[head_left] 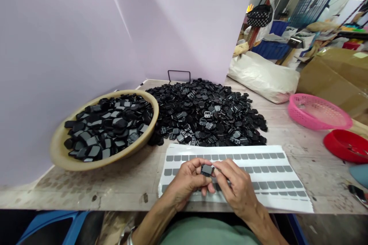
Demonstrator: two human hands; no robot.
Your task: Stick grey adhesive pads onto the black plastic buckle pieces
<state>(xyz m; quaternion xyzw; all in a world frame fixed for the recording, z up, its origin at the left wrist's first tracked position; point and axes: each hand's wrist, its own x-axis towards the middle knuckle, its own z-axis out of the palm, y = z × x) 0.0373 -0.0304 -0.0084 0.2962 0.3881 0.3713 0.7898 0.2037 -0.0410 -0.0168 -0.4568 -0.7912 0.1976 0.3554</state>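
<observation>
Between my two hands is a small black plastic piece (207,170) with a grey face turned up. My left hand (189,180) grips its left side, thumb below and fingers curled around it. The thumb and forefinger of my right hand (236,184) pinch close at its right edge; whether a sticker is between them I cannot make out. Under both hands lies a white sheet (287,160) with rows of grey sticker shapes, some spots bare near the hands. Behind the sheet spreads a large heap of black plastic pieces (207,118).
At left stands a yellowish basin (156,113) full of black pieces with grey faces. A black wire stand (179,71) rises behind the heap. To the right are a pink basket (316,116), a red bowl (342,147), a white sack (264,74) and a cardboard box (336,76).
</observation>
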